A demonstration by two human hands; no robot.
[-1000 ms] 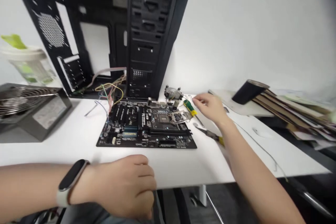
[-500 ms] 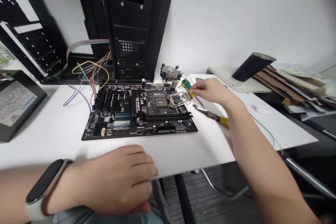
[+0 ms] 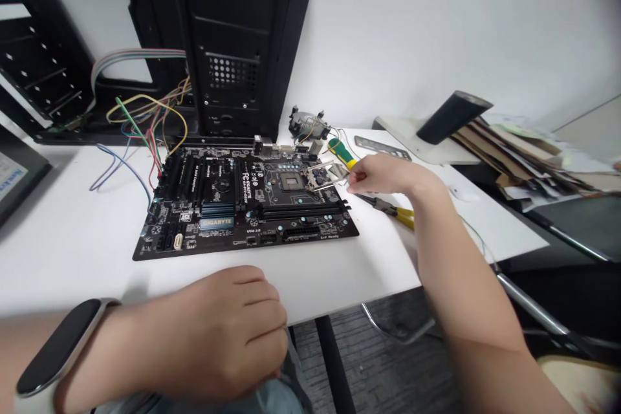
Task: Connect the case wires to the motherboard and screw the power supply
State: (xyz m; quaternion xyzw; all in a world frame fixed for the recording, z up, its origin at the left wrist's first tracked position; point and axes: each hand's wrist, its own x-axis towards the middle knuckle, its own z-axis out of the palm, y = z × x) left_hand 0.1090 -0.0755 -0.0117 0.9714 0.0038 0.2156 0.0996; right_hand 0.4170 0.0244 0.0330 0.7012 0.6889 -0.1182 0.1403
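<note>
L hand [image 3: 213, 330] at front edge of bench [image 3: 339, 278], fingers curled shut, empty. Mobo [image 3: 242, 207] flat, close to that edge. Raised CPU socket load plate [image 3: 323, 174] by R hand [image 3: 383, 174], fingers pinched, grip unclear. Risk: slip onto exposed socket pins; wrist knocking pliers [image 3: 388, 210]. Little room between board and tools.

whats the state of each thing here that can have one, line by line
load plate, raised open
cpu socket, uncovered, cant tell if a cpu is in it
motherboard, lying flat
ram slots, empty
pc case, upright
pliers, lying down
screwdriver, lying down
right hand, fingertips at load plate edge
left hand, curled, holding nothing
</note>
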